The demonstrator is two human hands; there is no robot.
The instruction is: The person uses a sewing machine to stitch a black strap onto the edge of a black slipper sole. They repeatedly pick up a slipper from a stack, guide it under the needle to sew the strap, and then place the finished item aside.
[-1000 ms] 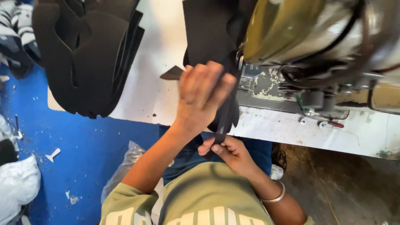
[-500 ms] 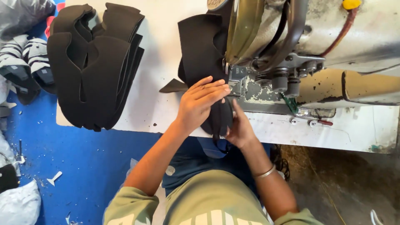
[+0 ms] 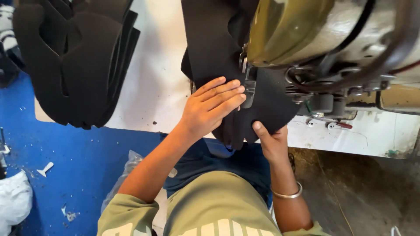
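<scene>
White worktable (image 3: 153, 87); black fabric piece (image 3: 214, 52), stacked black cutouts (image 3: 74, 61), sewing machine (image 3: 332, 39)

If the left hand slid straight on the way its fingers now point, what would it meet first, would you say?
Probably the small metal presser foot of the olive sewing machine: the left hand lies flat on the black fabric piece, fingertips almost beside it, though depth is unclear.

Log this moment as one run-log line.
left hand: flat on black fabric piece | right hand: pinching its near edge | fabric: under sewing machine | stack of black pieces: left on white table
</scene>
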